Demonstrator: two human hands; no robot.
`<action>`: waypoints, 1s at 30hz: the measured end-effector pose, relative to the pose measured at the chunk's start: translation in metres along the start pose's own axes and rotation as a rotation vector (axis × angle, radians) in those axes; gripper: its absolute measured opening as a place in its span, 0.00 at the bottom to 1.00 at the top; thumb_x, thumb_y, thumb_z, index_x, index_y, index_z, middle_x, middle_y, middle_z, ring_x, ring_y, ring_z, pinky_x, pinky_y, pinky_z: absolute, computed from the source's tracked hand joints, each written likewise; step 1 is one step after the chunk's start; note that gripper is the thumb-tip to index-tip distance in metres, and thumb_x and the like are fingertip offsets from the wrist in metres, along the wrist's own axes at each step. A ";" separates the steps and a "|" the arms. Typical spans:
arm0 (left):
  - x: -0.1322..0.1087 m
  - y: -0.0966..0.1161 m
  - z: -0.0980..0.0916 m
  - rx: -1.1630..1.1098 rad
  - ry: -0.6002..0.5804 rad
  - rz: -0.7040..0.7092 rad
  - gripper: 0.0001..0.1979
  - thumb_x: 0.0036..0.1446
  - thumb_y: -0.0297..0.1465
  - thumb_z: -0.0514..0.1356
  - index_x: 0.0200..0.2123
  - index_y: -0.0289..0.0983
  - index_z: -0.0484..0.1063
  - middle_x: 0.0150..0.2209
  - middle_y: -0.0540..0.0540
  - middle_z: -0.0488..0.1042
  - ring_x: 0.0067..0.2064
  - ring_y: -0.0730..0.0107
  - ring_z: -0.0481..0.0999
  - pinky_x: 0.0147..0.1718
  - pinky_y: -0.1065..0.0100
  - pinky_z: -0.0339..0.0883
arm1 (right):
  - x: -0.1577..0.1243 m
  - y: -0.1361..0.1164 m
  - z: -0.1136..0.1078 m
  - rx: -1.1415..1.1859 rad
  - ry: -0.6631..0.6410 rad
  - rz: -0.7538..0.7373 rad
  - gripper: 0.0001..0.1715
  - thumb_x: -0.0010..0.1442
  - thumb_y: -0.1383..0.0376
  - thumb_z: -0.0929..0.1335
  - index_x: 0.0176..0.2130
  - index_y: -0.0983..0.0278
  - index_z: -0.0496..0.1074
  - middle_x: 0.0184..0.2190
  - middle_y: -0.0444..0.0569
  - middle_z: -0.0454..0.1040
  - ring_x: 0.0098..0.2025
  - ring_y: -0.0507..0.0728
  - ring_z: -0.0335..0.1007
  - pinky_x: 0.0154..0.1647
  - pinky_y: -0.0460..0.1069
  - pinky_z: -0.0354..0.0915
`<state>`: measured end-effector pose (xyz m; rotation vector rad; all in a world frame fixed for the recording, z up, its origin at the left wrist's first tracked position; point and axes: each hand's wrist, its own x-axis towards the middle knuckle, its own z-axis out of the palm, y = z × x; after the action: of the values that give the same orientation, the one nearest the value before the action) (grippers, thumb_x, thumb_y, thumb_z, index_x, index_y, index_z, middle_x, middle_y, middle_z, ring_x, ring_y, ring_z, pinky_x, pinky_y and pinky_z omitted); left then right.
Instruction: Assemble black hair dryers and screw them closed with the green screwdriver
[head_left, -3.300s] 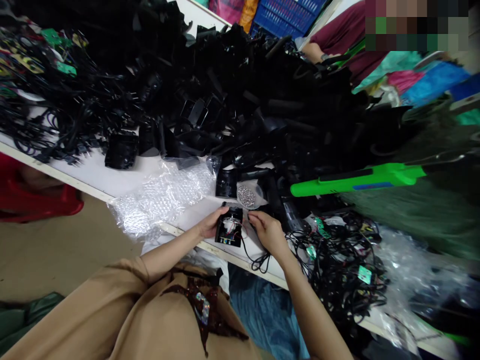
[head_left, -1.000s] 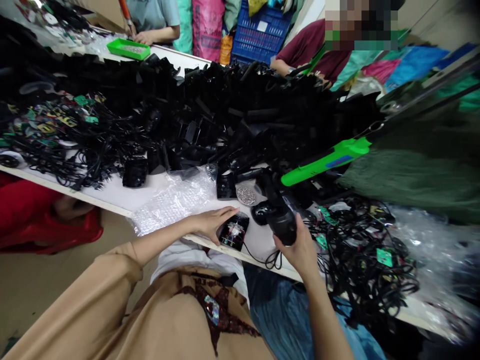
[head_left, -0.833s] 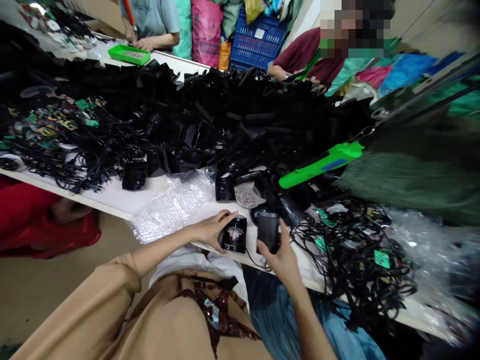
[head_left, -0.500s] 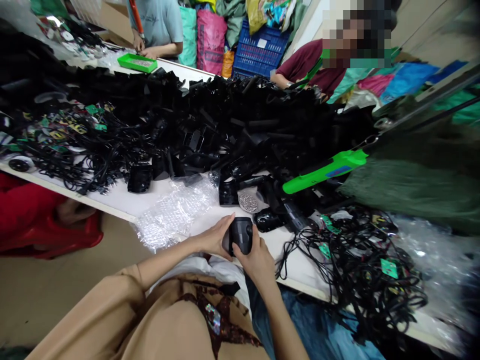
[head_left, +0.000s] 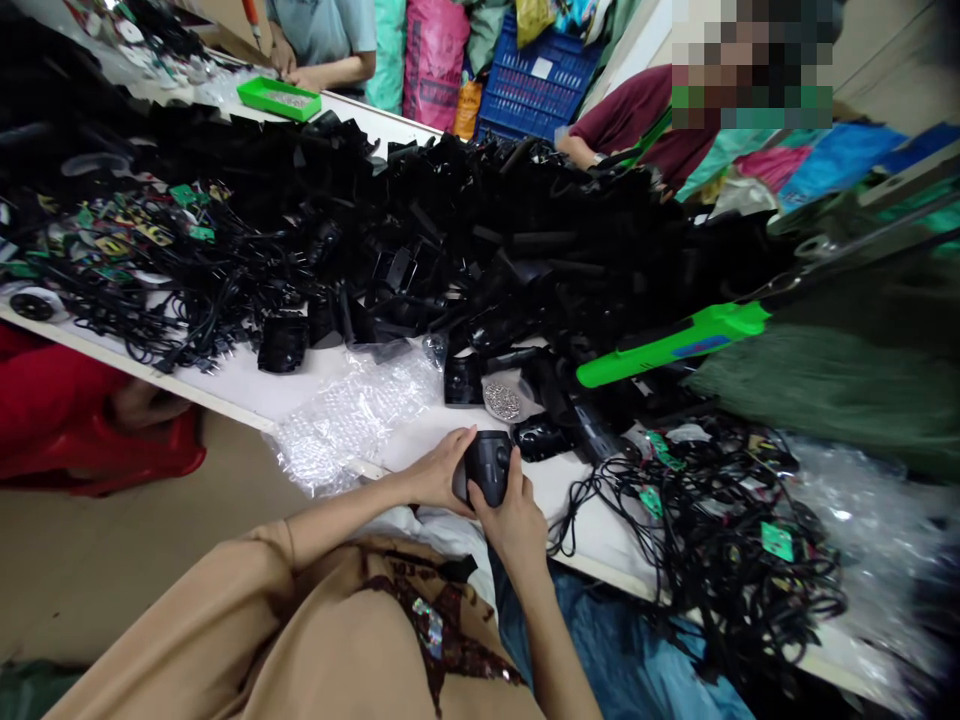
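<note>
A black plastic housing (head_left: 487,468), rounded and with a dark knob-like part on its right side, is held upright near the table's front edge. My left hand (head_left: 441,474) grips it from the left, and my right hand (head_left: 513,508) closes on its right side with the thumb across the front. Just beyond it lies a small round heap of metal screws (head_left: 502,400) on clear plastic. Several dark shell parts (head_left: 541,437) rest close by. Above the table to the right hangs a bright green electric screwdriver (head_left: 675,345), touched by neither hand.
Black plastic parts (head_left: 450,230) are piled across the table. Tangled cords with green circuit boards (head_left: 776,541) lie at right, bubble wrap (head_left: 360,410) at left. Two people work across the table, near a green tray (head_left: 279,98). A person in red sits at left on a red stool (head_left: 176,455).
The view has shifted slightly. Both hands keep hold of the black housing, which has turned or tilted a little.
</note>
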<state>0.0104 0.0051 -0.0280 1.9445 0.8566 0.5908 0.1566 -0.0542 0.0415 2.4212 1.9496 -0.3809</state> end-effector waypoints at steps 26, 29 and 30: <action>-0.001 0.000 0.004 -0.056 0.064 0.003 0.71 0.28 0.49 0.70 0.63 0.33 0.24 0.64 0.28 0.38 0.64 0.40 0.43 0.59 0.43 0.46 | -0.006 -0.001 -0.004 -0.054 0.129 -0.010 0.42 0.59 0.47 0.59 0.64 0.62 0.40 0.45 0.54 0.68 0.31 0.57 0.72 0.23 0.48 0.59; 0.000 0.000 0.004 -0.042 0.061 -0.001 0.71 0.28 0.50 0.70 0.63 0.32 0.26 0.64 0.28 0.38 0.64 0.40 0.42 0.59 0.44 0.45 | -0.007 0.000 -0.003 -0.052 0.095 -0.018 0.43 0.59 0.48 0.59 0.64 0.61 0.40 0.44 0.54 0.68 0.29 0.56 0.71 0.23 0.48 0.57; 0.000 0.000 0.004 -0.038 0.060 -0.005 0.71 0.28 0.50 0.70 0.63 0.32 0.26 0.64 0.28 0.38 0.64 0.40 0.43 0.59 0.44 0.45 | -0.007 0.001 -0.003 -0.050 0.085 -0.019 0.43 0.58 0.48 0.60 0.64 0.61 0.40 0.44 0.55 0.68 0.29 0.56 0.71 0.23 0.48 0.57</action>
<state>0.0131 0.0026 -0.0299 1.8979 0.8813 0.6601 0.1567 -0.0602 0.0453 2.4277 1.9903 -0.2303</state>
